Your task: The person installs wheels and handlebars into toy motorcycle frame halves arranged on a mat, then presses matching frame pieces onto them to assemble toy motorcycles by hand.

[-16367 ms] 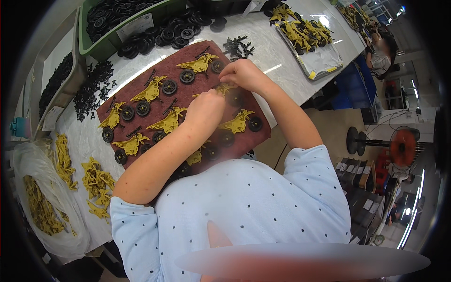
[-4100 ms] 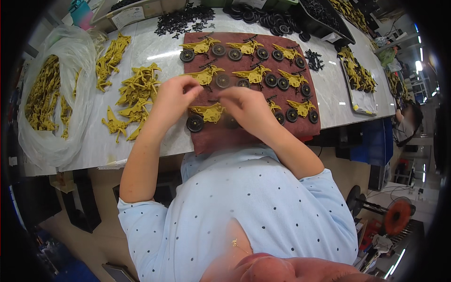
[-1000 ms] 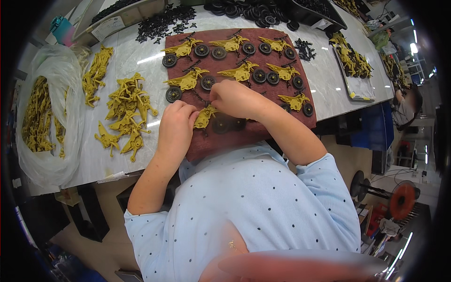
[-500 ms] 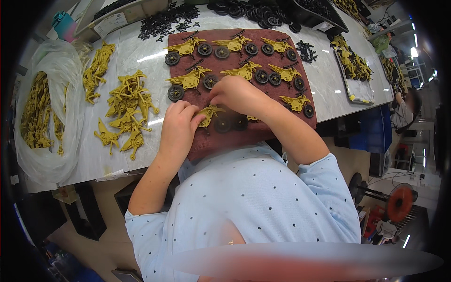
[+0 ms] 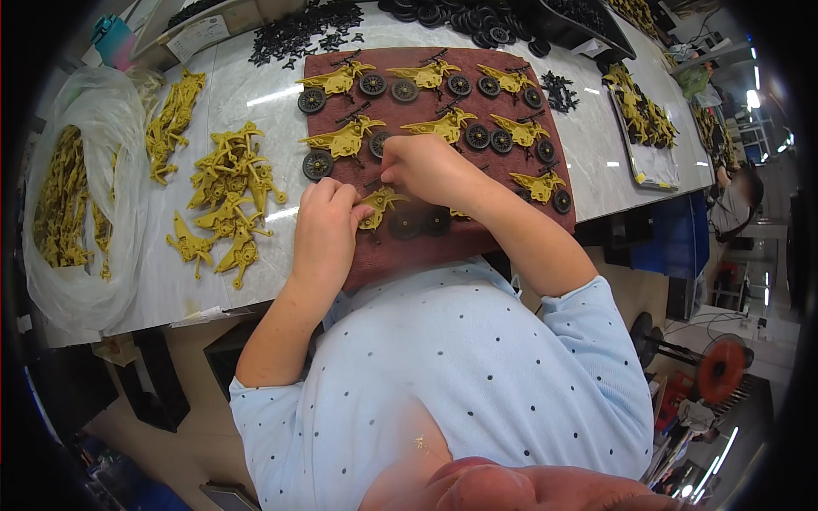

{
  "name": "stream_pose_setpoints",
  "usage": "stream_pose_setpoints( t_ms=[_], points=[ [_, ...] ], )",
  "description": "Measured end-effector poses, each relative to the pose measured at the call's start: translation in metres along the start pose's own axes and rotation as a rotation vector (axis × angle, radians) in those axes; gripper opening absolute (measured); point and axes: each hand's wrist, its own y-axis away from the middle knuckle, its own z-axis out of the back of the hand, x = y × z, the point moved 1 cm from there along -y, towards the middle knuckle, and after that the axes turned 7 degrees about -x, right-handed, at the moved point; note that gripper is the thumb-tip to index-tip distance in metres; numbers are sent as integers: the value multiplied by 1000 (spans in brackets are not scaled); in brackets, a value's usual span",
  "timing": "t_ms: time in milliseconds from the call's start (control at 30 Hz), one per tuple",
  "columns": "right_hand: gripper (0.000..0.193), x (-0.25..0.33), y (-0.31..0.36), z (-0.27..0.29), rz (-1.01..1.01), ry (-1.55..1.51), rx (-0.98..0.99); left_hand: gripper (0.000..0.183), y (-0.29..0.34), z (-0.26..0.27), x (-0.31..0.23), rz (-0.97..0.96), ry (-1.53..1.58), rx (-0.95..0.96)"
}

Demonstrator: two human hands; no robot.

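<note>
My left hand [image 5: 326,223] is closed at the near left of the mat, thumb and finger on the left end of a yellow plastic toy motorcycle body [image 5: 381,204]. My right hand [image 5: 433,173] comes over from the right with its fingers pinched together just above that body. A thin black part [image 5: 372,182] shows at its fingertips; whether it is gripped or lying there I cannot tell. Right of the held body are two black toy wheels [image 5: 405,224]. Another yellow body [image 5: 456,212] is mostly hidden under my right forearm.
On the dark red mat [image 5: 562,196] lie rows of yellow bodies [image 5: 343,140] with black wheels [image 5: 318,164] and thin black parts. Yellow pieces [image 5: 230,179] are heaped to the left, beside a clear bag [image 5: 81,294]. Black parts [image 5: 302,34] and wheels [image 5: 469,25] lie along the back.
My right hand's fingertips have shifted very slightly, and the thin black part now shows more clearly beside them. My left hand stays on the yellow body.
</note>
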Motion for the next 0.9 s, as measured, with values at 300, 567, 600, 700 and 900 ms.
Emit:
stream_pose_setpoints(
  t_ms=[300,567,600,700,900],
  points=[
    [12,0,-3,-5,19,44,57,19,-1,-3,2,-2,-34,9],
    [9,4,-4,-6,63,116,79,20,-2,-3,1,20,-63,34],
    [8,4,-4,-7,84,137,63,20,-2,-3,1,21,-64,34],
    [7,8,-1,-12,93,198,-5,19,-3,-4,0,20,-74,48],
    [5,7,5,-26,181,243,-146,19,-2,-8,1,26,-131,46]
  ],
)
